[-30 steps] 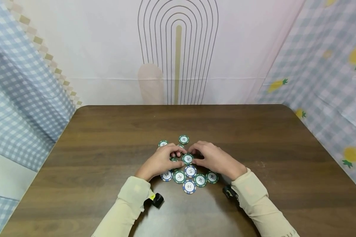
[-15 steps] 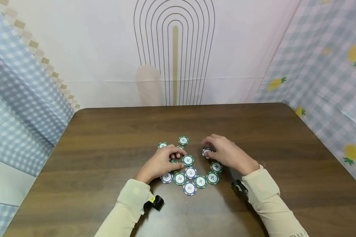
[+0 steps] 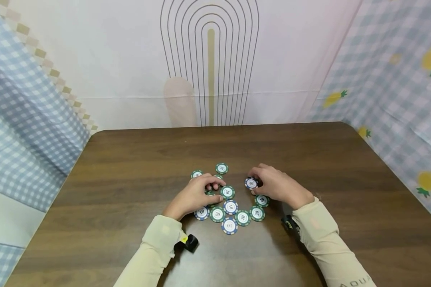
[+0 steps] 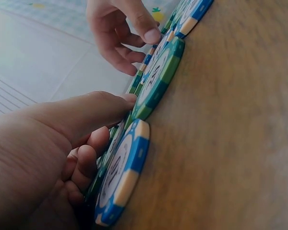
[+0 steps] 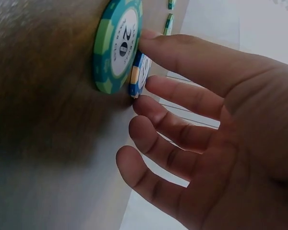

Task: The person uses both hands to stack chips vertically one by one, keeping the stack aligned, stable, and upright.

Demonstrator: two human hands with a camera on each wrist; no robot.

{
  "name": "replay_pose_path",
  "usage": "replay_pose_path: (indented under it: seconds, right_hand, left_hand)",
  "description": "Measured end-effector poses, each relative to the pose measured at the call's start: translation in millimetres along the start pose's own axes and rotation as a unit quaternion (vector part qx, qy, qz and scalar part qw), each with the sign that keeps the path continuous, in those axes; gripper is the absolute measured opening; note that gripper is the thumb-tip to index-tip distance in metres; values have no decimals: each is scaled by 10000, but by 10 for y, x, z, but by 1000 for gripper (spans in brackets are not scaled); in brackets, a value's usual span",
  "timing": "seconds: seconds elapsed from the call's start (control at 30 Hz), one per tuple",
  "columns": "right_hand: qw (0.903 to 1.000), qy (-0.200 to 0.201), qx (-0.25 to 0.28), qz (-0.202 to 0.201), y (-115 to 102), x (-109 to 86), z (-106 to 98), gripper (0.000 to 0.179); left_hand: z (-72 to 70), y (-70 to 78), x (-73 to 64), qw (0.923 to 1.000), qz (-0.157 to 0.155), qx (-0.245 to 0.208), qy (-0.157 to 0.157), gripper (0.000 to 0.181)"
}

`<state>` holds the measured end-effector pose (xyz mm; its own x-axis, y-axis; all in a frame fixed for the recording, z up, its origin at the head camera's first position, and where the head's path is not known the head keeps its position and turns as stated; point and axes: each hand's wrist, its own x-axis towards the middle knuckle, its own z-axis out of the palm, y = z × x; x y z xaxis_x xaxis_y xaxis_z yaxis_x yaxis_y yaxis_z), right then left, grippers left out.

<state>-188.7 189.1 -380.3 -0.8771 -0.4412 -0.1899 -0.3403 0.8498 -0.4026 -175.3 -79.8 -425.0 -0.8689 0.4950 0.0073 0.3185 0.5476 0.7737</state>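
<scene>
Several flat poker chips lie on the brown table (image 3: 136, 187) in the head view. A person's right hand (image 3: 278, 186) holds a blue-and-white poker chip (image 3: 251, 183) by its edges between thumb and fingers, flat at the table. Just below that thumb lies a green chip (image 3: 261, 200), marked 20 in the right wrist view. The left hand (image 3: 194, 195) rests over the left part of the group, thumb tip at the edge of a green chip (image 3: 227, 192). It partly covers other chips; its fingers look relaxed in the left wrist view.
Nearer the person lie blue chips (image 3: 229, 226) and green chips (image 3: 242, 218). Another green chip (image 3: 222, 168) lies beyond the left hand. A white patterned cloth (image 3: 129, 59) hangs behind the table, with checked cloths at the sides. Each wrist wears a small black camera (image 3: 191, 243).
The right hand has moved right from the middle green chip to the blue chip. Its thumb has shifted from over that chip to its near edge. The left hand has stayed in place.
</scene>
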Motion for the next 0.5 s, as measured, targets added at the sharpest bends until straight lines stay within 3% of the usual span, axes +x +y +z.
replay_pose_path:
  seconds: [0.5]
  right_hand:
    - [9994,-84,-265,211,7,42,43,32]
  left_hand:
    - [-12,-5,-12,10000,63,-9,19,30]
